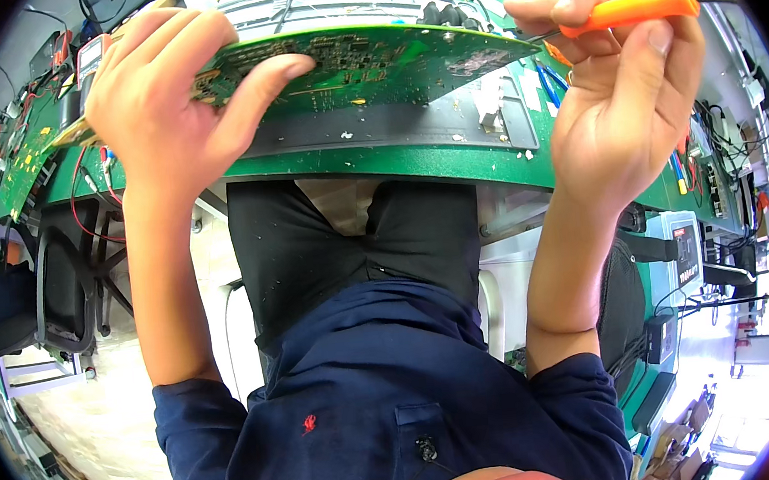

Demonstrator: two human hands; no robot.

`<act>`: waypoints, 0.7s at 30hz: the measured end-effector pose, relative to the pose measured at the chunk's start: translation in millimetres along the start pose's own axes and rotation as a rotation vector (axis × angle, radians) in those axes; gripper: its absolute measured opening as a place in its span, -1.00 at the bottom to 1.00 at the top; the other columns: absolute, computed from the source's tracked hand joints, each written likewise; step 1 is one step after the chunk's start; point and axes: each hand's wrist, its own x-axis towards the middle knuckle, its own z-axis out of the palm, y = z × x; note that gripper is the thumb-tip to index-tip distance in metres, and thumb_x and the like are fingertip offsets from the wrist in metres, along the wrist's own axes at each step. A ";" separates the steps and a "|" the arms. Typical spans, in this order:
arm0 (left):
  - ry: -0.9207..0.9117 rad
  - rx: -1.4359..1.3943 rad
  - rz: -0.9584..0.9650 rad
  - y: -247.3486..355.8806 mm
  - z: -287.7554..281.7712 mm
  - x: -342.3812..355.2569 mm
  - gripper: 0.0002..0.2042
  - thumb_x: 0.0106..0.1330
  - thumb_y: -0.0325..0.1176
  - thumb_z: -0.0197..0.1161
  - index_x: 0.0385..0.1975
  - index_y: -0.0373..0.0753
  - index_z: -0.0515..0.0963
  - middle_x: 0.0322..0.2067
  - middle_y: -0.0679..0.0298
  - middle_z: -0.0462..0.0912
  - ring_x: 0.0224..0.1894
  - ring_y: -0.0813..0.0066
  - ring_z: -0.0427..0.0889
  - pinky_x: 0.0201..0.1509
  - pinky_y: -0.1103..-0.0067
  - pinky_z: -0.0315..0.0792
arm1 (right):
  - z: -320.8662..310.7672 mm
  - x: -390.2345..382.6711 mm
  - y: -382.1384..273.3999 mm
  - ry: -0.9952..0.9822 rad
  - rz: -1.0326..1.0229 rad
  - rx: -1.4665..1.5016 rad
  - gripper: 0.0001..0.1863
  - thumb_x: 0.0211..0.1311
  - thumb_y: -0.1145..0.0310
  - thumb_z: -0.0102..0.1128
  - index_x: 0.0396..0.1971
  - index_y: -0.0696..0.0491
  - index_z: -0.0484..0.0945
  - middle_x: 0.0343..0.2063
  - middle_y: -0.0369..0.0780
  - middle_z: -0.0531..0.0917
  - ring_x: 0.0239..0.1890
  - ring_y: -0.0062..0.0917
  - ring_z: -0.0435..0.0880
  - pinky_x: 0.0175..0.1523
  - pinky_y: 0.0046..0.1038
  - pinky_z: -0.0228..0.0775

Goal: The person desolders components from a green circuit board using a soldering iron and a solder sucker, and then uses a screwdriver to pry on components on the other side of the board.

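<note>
My left hand (pixel 167 108) grips a large green circuit board (pixel 360 64) by its left part, thumb on the near face and fingers over the top edge. The board is tilted up above the bench, its populated face toward me. In my right hand (pixel 616 119), between thumb and fingers, is an orange-handled soldering iron (pixel 634 10) with a black cord leaving its right end. Its thin dark front end points at the board's right corner; whether it touches cannot be made out.
Beneath the board lies a dark grey tray (pixel 375 129) with white scraps, on a green bench mat (pixel 524 166). Blue-handled pliers (pixel 549 87) lie near my right hand. A meter (pixel 93 60) and test leads stand at the left. A black chair (pixel 68 277) is beyond the bench's left side.
</note>
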 end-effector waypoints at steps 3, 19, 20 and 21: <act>0.003 0.067 0.015 -4.0 1.6 1.0 -0.62 -0.24 -0.18 0.53 -0.62 -0.28 0.48 -0.57 0.24 0.54 -0.48 0.30 0.50 -0.33 0.52 0.38 | -1.6 6.6 -15.1 -0.043 0.191 -0.290 -0.56 0.45 0.17 -0.26 -0.04 0.28 0.38 -0.36 -0.10 0.56 -0.35 -0.30 0.62 -0.17 -0.36 0.49; 0.034 0.111 0.005 21.1 -11.0 -25.3 -0.61 -0.28 -0.03 0.49 -0.67 -0.15 0.47 -0.60 0.39 0.53 -0.46 0.40 0.53 -0.40 0.55 0.34 | -15.9 -5.1 -29.9 -0.170 0.223 -0.418 -0.64 0.42 0.27 -0.16 -0.09 0.31 0.36 -0.50 -0.10 0.55 -0.49 -0.40 0.60 -0.36 -0.38 0.53; 0.032 0.105 -0.003 24.1 -11.5 -28.3 -0.61 -0.29 -0.03 0.49 -0.68 -0.15 0.47 -0.59 0.39 0.53 -0.45 0.39 0.54 -0.39 0.56 0.34 | -15.6 -9.0 -32.4 -0.170 0.236 -0.471 -0.64 0.42 0.27 -0.16 -0.07 0.32 0.35 -0.49 -0.09 0.56 -0.49 -0.41 0.60 -0.37 -0.40 0.52; 0.019 0.111 -0.023 26.5 -12.5 -30.8 -0.61 -0.27 -0.03 0.49 -0.70 -0.15 0.46 -0.60 0.38 0.53 -0.43 0.39 0.56 -0.37 0.56 0.35 | -16.5 -12.5 -32.4 -0.166 0.228 -0.440 -0.62 0.42 0.27 -0.16 -0.03 0.33 0.30 -0.49 -0.07 0.57 -0.48 -0.41 0.59 -0.35 -0.39 0.54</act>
